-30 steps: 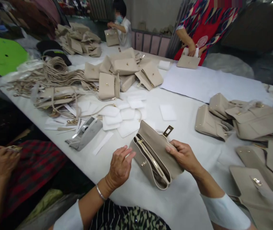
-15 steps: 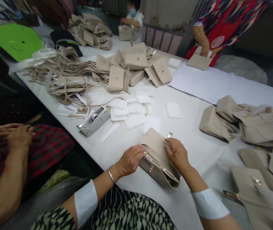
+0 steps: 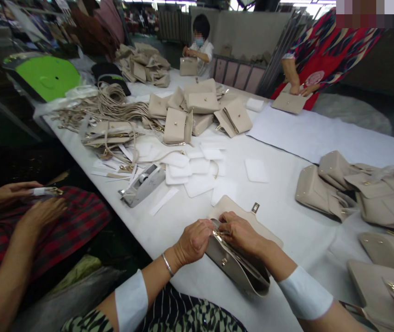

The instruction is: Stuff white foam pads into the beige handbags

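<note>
A beige handbag stands on the white table close in front of me. Its flap is folded back, with a metal clasp at the far edge, and its mouth gapes. My left hand pinches the bag's left upper corner, by the end of a zipper. Right beside it, my right hand has curled its fingers at the same end of the mouth, between the flap and the zipper. The fingertips of the right hand are partly hidden, so its exact hold on the bag's edge is hard to see.
Left of the bag are a tape dispenser and white foam sheets. More beige bags and coiled straps lie beyond; further bags stand right. A co-worker's hands are at left; two people handle bags across the table.
My right hand has moved left from the flap to the zipper end by my left hand. The flap now lies further back. The view has tilted up slightly.
</note>
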Motion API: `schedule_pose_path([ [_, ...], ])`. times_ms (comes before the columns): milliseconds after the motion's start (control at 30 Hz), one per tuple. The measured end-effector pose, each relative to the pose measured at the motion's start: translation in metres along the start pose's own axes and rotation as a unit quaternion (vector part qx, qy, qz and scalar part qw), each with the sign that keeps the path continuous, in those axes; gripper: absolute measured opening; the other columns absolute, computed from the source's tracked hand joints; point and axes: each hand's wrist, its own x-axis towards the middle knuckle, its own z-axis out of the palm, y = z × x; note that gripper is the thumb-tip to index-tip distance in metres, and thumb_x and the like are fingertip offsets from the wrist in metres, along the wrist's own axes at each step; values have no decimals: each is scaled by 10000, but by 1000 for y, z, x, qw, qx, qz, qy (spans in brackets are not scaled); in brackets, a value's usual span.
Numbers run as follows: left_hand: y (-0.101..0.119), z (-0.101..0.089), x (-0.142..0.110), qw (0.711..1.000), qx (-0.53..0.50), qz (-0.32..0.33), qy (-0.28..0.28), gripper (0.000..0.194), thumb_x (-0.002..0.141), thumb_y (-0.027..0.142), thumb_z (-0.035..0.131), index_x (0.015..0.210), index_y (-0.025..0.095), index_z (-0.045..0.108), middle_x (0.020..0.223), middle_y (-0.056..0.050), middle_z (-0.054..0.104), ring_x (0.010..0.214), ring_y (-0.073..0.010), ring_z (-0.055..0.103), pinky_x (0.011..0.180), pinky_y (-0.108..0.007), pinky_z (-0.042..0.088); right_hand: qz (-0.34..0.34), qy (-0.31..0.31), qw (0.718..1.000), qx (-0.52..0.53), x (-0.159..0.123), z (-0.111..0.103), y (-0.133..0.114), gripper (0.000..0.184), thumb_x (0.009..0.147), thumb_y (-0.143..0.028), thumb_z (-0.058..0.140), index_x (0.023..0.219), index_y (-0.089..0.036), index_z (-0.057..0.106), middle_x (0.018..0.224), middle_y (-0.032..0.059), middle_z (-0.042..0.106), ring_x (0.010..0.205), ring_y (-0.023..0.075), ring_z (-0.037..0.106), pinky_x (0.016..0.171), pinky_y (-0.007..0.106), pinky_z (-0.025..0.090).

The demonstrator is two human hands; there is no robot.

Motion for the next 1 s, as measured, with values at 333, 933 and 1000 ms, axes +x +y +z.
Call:
schedule_pose_path([
  [333, -3, 6, 10, 1000, 19, -6, -10, 259, 750, 25, 429, 931, 153, 564, 1020, -86, 626, 1054, -204, 547, 940, -422, 479, 152, -70, 986, -4, 5, -6, -10, 354, 920, -375, 359, 868, -128, 606, 896, 126, 618, 779, 201, 563, 653, 280, 363],
  [933, 14, -3, 14, 986, 93, -16, -135, 345, 812, 110, 434, 1107, 206, 585, 996, -96, 569, 936, -226, 510, 848, -416, 439, 337, -141, 906, 215, -178, 39, 47, 224, 791, -274, 433, 621, -190, 552, 681, 29, 604, 653, 163, 539, 615, 267, 365],
  [1000, 18, -4, 10, 985, 99, -21, -139, 304, 829, 111, 407, 1053, 190, 597, 957, -95, 568, 898, -222, 502, 825, -407, 434, 386, -103, 898, 183, -177, 45, 81, 197, 777, -276, 459, 637, -192, 568, 691, 44, 625, 665, 183, 554, 629, 290, 379],
])
